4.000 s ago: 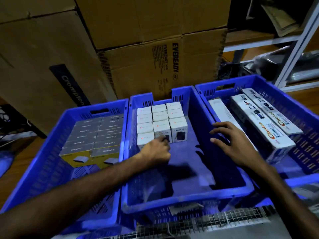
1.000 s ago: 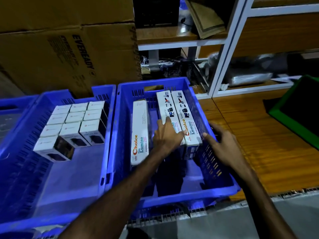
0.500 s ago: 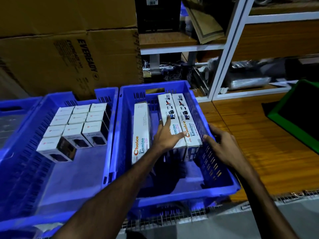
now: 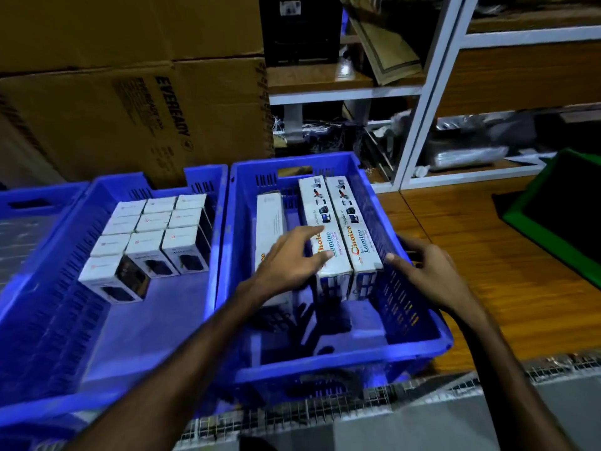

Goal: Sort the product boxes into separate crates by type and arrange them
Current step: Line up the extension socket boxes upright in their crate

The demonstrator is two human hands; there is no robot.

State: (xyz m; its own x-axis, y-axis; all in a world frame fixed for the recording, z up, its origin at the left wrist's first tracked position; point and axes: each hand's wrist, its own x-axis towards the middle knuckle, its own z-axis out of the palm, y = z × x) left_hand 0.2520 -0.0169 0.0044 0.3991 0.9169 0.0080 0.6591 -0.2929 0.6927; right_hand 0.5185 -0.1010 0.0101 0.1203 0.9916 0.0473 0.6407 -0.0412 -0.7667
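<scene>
Those long Choice Lumino boxes [image 4: 330, 236] look like light, stiff cardboard, probably a bit slick on the printed faces, so I'd take them by the long sides near the middle rather than by an end, where they could tip or dent a corner. Two sit side by side against the right wall of the right blue crate [image 4: 419, 323], and a third one [image 4: 269, 222] lies apart to their left. The left hand [image 4: 289, 265] is spread flat, fingertips on the nearer of the pair, pinching nothing. The right hand [image 4: 426, 271] curls loosely over the crate's right rim, empty. Compared with half a second ago, the left hand has flattened out and its fingers have slid further across the box top; the boxes look unmoved.
</scene>
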